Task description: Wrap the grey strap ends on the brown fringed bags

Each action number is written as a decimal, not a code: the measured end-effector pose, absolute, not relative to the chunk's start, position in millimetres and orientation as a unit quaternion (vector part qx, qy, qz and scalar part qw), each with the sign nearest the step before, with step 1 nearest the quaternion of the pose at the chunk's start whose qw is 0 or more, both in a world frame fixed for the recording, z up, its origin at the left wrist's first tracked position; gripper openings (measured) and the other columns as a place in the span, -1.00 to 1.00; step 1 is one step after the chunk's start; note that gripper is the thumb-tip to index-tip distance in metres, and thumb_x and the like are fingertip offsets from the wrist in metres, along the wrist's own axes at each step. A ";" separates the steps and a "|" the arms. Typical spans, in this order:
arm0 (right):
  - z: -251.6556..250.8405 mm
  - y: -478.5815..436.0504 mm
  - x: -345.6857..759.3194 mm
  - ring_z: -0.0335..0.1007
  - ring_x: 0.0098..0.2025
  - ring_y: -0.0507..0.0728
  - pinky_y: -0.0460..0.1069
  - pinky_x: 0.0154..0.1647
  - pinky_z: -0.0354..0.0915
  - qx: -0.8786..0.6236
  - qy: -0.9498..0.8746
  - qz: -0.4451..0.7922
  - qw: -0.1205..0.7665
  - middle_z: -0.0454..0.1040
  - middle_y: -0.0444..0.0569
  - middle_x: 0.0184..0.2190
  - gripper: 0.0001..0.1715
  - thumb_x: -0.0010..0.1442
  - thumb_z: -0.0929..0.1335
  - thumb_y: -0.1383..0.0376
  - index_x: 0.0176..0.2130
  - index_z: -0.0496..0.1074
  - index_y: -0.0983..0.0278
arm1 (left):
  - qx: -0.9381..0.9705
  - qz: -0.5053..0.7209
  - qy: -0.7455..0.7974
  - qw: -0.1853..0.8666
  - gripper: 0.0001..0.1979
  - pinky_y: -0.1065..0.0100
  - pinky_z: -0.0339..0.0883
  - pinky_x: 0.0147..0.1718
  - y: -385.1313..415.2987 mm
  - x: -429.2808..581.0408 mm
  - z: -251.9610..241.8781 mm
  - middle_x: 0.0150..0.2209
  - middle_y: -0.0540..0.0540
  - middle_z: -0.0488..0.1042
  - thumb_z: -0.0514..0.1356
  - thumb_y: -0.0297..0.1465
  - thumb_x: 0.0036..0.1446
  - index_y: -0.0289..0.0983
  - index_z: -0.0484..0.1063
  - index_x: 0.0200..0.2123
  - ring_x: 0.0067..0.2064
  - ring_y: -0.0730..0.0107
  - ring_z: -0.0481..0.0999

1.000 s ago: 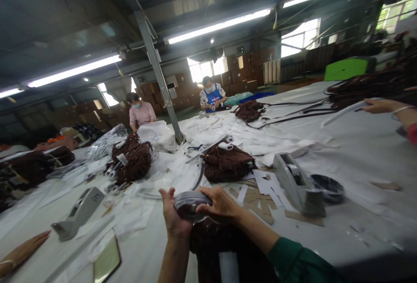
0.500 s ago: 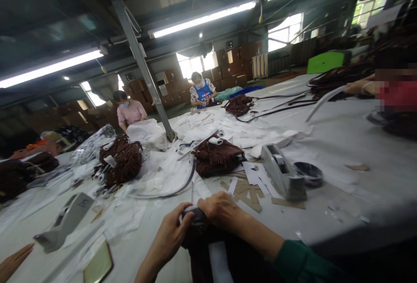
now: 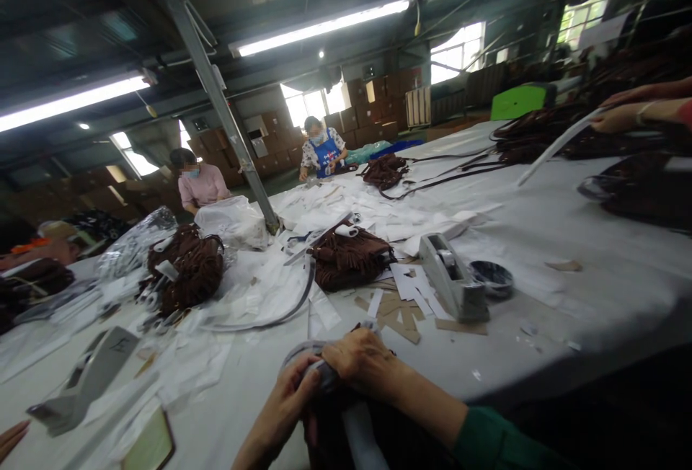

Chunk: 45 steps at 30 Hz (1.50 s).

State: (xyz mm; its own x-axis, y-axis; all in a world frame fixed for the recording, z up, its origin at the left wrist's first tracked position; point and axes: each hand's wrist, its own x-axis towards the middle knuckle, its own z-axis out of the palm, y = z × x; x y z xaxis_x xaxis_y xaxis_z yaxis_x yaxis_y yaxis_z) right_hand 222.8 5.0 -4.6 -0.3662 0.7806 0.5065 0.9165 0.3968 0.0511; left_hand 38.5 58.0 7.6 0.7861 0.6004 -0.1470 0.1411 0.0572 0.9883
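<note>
At the front edge of the table, my left hand (image 3: 292,387) is closed on a grey wrapped strap (image 3: 303,349) that curves over the top of a dark brown bag (image 3: 329,430). Pressed close beside it, my right hand (image 3: 360,358) has its fingers curled over the same strap. A white strip (image 3: 361,435) hangs down the front of the bag. My fingers and the shadow hide part of the strap. Just beyond my hands lie scraps of brown card (image 3: 397,318) and a brown fringed bag (image 3: 351,257).
Grey tape dispensers stand at right (image 3: 451,275) and left (image 3: 83,380). Behind the right one lies a dark tape roll (image 3: 491,277). More fringed bags (image 3: 189,268) and white paper cover the table. Co-workers' hands show at right (image 3: 627,113) and lower left (image 3: 11,437).
The view has swung slightly to the right. More of the grey strap now shows above my left hand, and the right-hand co-worker's arms have shifted. Both my hands stay on the strap.
</note>
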 end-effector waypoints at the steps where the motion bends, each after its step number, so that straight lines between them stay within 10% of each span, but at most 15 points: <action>1: -5.5 6.0 222.0 0.41 -0.50 0.10 -0.03 -0.51 0.12 -0.525 -0.808 -0.165 0.208 0.48 -0.08 -0.52 -0.88 0.25 0.26 0.38 -0.35 0.33 0.28 | 0.652 0.191 0.281 0.678 -0.58 0.52 0.15 -0.82 57.9 39.1 2.7 -0.41 -0.09 0.49 0.16 -0.06 0.16 -0.28 0.37 -0.11 -0.74 0.48 0.38; 10: -17.6 17.7 260.6 0.41 -0.11 0.16 0.01 -0.07 0.26 -0.634 -0.712 -0.061 0.296 0.51 0.04 -0.14 -0.55 0.29 0.25 0.00 0.00 0.34 0.25 | 0.508 0.339 0.325 0.722 -0.63 0.57 0.15 -0.83 58.7 37.1 -6.6 -0.58 0.09 0.34 0.30 -0.10 0.05 -0.33 0.40 -0.38 -0.77 0.61 0.28; 19: -93.3 51.2 333.5 0.31 0.12 0.36 0.27 0.08 0.20 -0.751 -0.620 -0.012 0.224 0.39 0.22 0.12 -0.62 0.26 0.27 0.23 0.03 0.42 0.29 | 0.276 0.344 0.293 0.848 -0.57 0.63 0.00 -0.86 67.6 38.1 11.0 -0.61 0.17 0.28 0.44 -0.19 -0.12 -0.35 0.29 -0.57 -0.83 0.80 0.07; 32: -121.9 -31.1 363.2 0.41 0.08 0.17 0.10 0.14 0.31 -0.689 -0.675 -0.015 0.261 0.51 0.03 0.02 -0.66 0.26 0.23 0.35 -0.06 0.49 0.21 | 0.341 0.382 0.336 0.791 -0.59 0.61 0.01 -0.85 50.3 42.4 -11.0 -0.60 0.15 0.32 0.36 -0.14 0.00 -0.32 0.32 -0.54 -0.83 0.77 0.13; 37: -123.4 -57.7 371.4 0.25 0.20 0.30 0.25 0.18 0.26 -0.754 -0.574 -0.072 0.311 0.33 0.24 0.16 -0.54 0.27 0.22 0.28 0.13 0.31 0.34 | 0.360 0.371 0.333 0.789 -0.60 0.60 0.04 -0.83 48.2 36.3 -11.1 -0.60 0.14 0.33 0.33 -0.14 0.05 -0.33 0.32 -0.53 -0.83 0.77 0.14; 45: -99.8 -38.0 349.9 0.38 -0.06 0.26 0.14 0.01 0.29 -0.796 -0.544 -0.053 0.259 0.50 0.09 -0.18 -0.78 0.22 0.32 0.26 -0.14 0.47 0.27 | 0.362 0.363 0.338 0.789 -0.57 0.59 0.00 -0.82 47.2 36.5 -17.2 -0.72 0.16 0.22 0.31 -0.11 0.05 -0.31 0.29 -0.57 -0.84 0.74 0.08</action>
